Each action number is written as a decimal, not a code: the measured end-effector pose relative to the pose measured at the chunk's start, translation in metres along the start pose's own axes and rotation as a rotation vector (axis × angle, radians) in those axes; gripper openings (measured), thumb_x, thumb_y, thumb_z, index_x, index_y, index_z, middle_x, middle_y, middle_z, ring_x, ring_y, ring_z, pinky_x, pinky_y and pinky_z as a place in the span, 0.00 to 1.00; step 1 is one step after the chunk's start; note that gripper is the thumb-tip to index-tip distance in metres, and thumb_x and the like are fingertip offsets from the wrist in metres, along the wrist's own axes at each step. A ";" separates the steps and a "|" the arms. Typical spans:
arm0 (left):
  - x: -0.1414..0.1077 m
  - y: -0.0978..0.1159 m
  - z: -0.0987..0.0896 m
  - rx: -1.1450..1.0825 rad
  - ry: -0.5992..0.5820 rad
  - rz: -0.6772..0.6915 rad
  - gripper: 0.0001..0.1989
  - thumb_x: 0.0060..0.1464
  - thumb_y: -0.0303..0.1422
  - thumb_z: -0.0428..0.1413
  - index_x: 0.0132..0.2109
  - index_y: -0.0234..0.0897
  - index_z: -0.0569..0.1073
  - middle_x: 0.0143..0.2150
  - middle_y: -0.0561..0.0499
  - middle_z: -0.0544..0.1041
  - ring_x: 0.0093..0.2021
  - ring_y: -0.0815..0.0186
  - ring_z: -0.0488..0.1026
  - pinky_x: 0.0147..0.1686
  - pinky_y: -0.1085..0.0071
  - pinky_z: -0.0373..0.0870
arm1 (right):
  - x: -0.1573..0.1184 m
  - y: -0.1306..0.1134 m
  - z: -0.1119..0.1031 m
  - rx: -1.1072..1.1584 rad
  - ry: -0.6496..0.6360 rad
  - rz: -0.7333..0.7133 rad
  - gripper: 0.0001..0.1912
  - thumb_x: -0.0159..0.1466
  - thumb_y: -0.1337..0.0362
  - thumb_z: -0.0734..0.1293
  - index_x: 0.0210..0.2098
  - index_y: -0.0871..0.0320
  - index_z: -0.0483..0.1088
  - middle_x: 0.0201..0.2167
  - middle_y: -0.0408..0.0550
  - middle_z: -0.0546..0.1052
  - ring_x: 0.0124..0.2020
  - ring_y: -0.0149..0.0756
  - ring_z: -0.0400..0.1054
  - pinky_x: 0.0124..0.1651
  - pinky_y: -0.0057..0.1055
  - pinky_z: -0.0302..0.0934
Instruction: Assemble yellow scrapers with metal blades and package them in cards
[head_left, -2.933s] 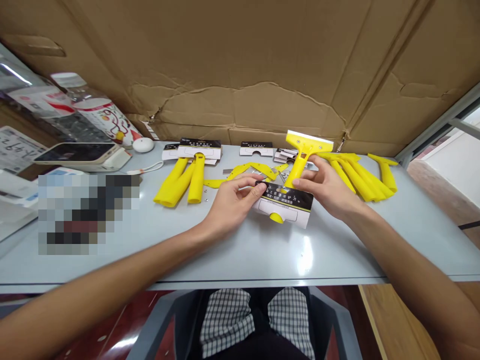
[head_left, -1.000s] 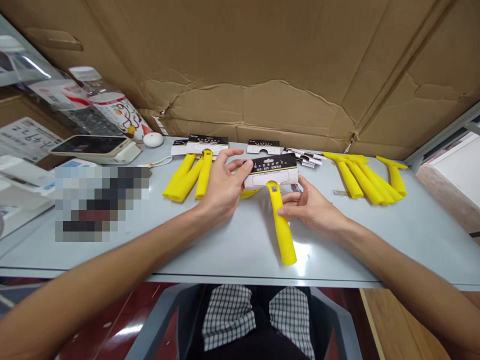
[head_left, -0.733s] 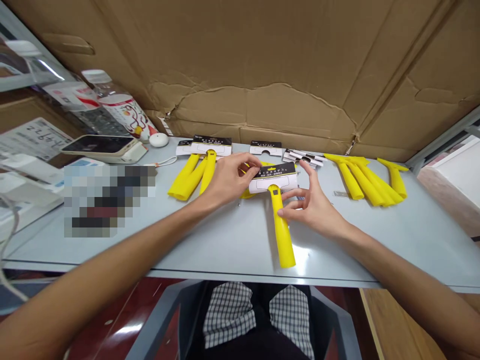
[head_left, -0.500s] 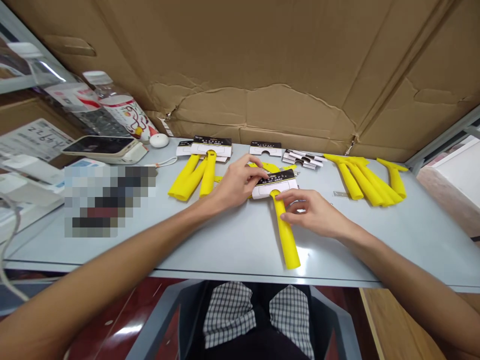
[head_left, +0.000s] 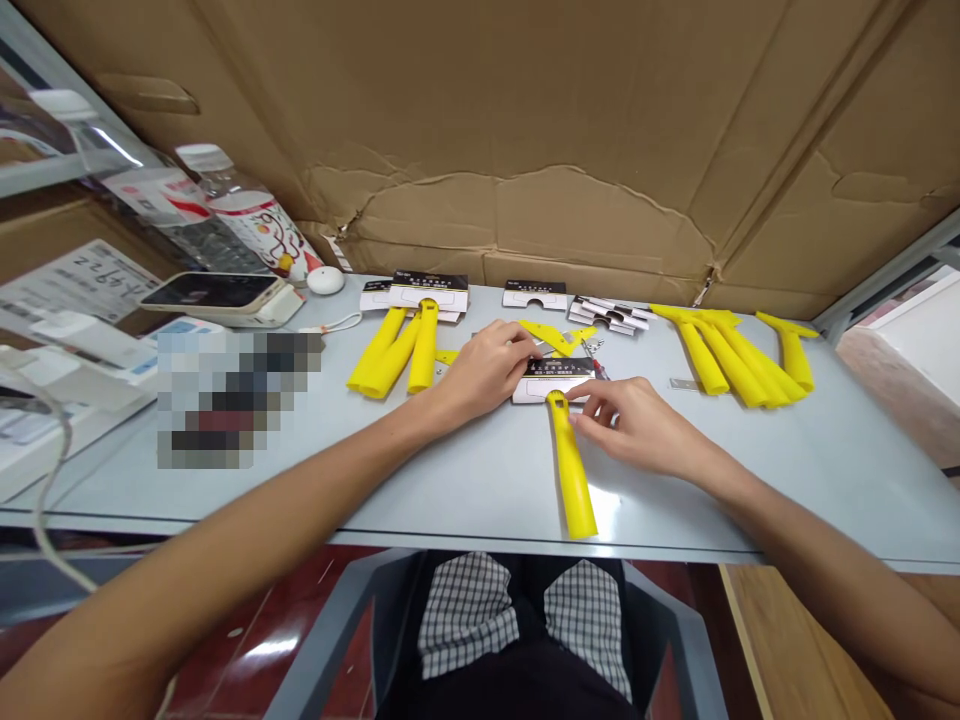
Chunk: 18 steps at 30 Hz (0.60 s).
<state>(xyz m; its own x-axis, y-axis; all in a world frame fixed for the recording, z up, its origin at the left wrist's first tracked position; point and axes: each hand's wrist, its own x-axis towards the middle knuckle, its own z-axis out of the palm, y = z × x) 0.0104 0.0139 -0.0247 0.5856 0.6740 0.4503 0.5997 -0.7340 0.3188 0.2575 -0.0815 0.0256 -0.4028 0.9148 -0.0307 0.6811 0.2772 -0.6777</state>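
Note:
A yellow tool (head_left: 574, 480) lies in front of me, its handle pointing toward the table's front edge. A black-and-white card (head_left: 551, 381) covers its head. My left hand (head_left: 491, 365) pinches the card's left end. My right hand (head_left: 626, 420) has its curled fingers at the card's lower right, beside the top of the handle. Behind the card lie flat yellow pieces (head_left: 551, 338) and a small red-tipped item (head_left: 599, 368). Carded yellow tools (head_left: 390, 350) lie to the left, and several uncarded yellow tools (head_left: 739, 360) to the right.
Loose folded cards (head_left: 609, 314) and a single card (head_left: 535, 294) lie at the back. A metal strip (head_left: 684, 385) is at the right. Bottles (head_left: 251, 215), a phone (head_left: 217, 290), a white oval object (head_left: 325, 280) and a cable (head_left: 56, 500) are at the left. Cardboard (head_left: 525, 130) stands behind.
The card now sits level rather than tilted, slightly lower over the tool's head. My right hand has shifted a little right and down. The view has moved slightly.

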 end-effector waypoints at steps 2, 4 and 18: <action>-0.001 0.008 -0.007 0.009 0.016 -0.013 0.17 0.69 0.25 0.50 0.50 0.37 0.84 0.51 0.39 0.83 0.54 0.50 0.76 0.58 0.49 0.75 | -0.007 -0.002 0.003 -0.142 0.072 -0.058 0.16 0.73 0.59 0.66 0.53 0.56 0.82 0.39 0.52 0.85 0.39 0.47 0.79 0.48 0.48 0.72; -0.005 0.022 -0.016 0.021 0.026 -0.003 0.17 0.69 0.25 0.50 0.51 0.38 0.83 0.53 0.38 0.82 0.55 0.49 0.76 0.58 0.48 0.75 | -0.018 -0.001 0.011 -0.278 0.134 -0.089 0.18 0.75 0.59 0.63 0.55 0.57 0.82 0.45 0.57 0.84 0.49 0.54 0.79 0.55 0.55 0.72; -0.105 0.095 0.010 0.121 -0.050 -0.211 0.27 0.76 0.37 0.48 0.72 0.24 0.71 0.79 0.28 0.65 0.78 0.41 0.64 0.75 0.43 0.62 | -0.059 0.029 0.065 -0.514 0.204 -0.022 0.35 0.79 0.57 0.53 0.76 0.74 0.63 0.79 0.69 0.61 0.81 0.61 0.52 0.81 0.61 0.52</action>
<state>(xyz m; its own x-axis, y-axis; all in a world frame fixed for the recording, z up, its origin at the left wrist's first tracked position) 0.0114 -0.1261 -0.0506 0.4653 0.8167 0.3414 0.7706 -0.5635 0.2977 0.2610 -0.1462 -0.0403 -0.3287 0.9313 0.1572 0.9052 0.3581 -0.2287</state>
